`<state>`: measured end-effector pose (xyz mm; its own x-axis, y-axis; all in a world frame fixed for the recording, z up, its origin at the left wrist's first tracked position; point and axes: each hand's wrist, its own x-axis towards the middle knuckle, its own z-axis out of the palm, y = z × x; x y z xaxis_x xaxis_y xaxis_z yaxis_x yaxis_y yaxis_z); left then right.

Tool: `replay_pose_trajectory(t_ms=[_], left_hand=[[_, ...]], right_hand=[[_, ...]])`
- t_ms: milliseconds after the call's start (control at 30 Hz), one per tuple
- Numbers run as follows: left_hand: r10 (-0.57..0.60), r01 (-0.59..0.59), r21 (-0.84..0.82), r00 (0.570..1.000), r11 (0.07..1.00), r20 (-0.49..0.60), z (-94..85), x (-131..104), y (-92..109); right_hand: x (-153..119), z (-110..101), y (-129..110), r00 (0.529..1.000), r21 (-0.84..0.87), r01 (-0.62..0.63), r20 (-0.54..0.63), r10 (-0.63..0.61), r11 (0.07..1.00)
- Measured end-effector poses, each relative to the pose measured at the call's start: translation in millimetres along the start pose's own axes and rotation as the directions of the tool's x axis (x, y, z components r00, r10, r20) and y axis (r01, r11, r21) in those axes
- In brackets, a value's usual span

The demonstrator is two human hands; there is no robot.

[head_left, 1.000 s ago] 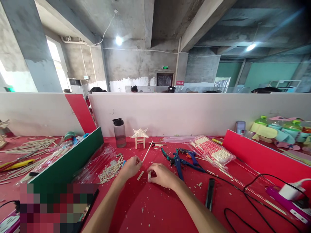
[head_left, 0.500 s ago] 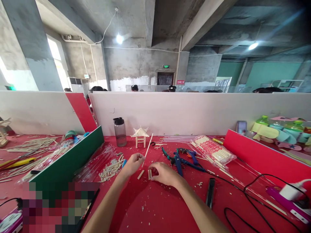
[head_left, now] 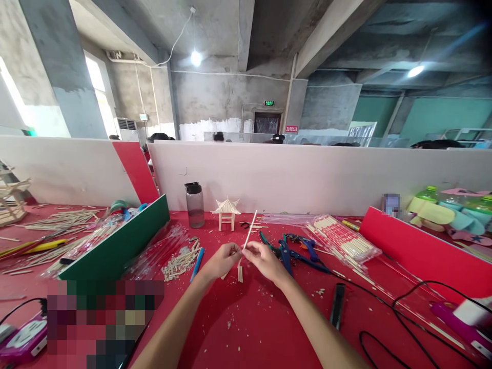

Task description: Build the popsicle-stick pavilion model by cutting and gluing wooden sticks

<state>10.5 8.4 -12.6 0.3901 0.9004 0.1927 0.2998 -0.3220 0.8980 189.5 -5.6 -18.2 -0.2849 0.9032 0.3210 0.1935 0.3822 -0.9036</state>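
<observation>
Both hands meet over the middle of the red table. My left hand is closed, fingertips pinched at the lower end of a long thin wooden stick. My right hand touches the same stick with closed fingertips, beside the left. The stick slants up and to the right. Just below the fingers lie several short cut sticks side by side, partly hidden. Behind the hands stands a small pavilion made of sticks. A pile of short stick pieces and a blue pen-like tool lie left of my left hand.
A dark bottle stands at the back. Blue-handled pliers and packed sticks lie to the right, with a black cutter and cables nearer. Green and red dividers flank the table.
My right hand has moved up from the short sticks to the long stick, beside my left hand. The long stick has shifted right relative to the pavilion. The view has turned slightly left.
</observation>
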Motion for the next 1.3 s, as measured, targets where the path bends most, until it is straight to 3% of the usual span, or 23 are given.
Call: replay_pose_trajectory(t_ms=[133, 367, 533, 667, 867, 1100, 1300], left_hand=[[0.020, -0.019, -0.007, 0.999, 1.000, 0.042, 6.8, -1, 3], [0.056, -0.059, -0.011, 0.987, 0.998, -0.150, 6.8, 0, -2], [0.170, -0.178, -0.012, 0.955, 0.984, -0.243, 10.4, 5, 3], [0.227, -0.270, -0.131, 0.935, 0.954, -0.273, 14.6, 18, 15], [0.255, -0.294, -0.090, 0.919, 0.952, -0.300, 18.6, 34, 13], [0.215, -0.231, -0.021, 0.931, 0.973, -0.295, 30.3, 21, 8], [0.249, -0.227, 0.114, 0.932, 0.967, -0.263, 27.8, 17, 9]], right_hand=[[3, -1, 3, 0.996, 0.151, -0.039, -0.075, 0.051, 0.988], [4, -2, 11, 0.977, 0.354, -0.108, -0.134, 0.164, 0.929], [2, -2, 9, 0.978, 0.430, -0.142, -0.077, 0.193, 0.892], [2, -1, 6, 0.979, 0.440, -0.132, -0.084, 0.187, 0.888], [5, -4, 7, 0.967, 0.439, -0.126, -0.146, 0.210, 0.889], [5, 0, 11, 0.982, 0.466, -0.074, -0.119, 0.145, 0.882], [4, -2, 9, 0.966, 0.449, -0.075, -0.190, 0.177, 0.890]])
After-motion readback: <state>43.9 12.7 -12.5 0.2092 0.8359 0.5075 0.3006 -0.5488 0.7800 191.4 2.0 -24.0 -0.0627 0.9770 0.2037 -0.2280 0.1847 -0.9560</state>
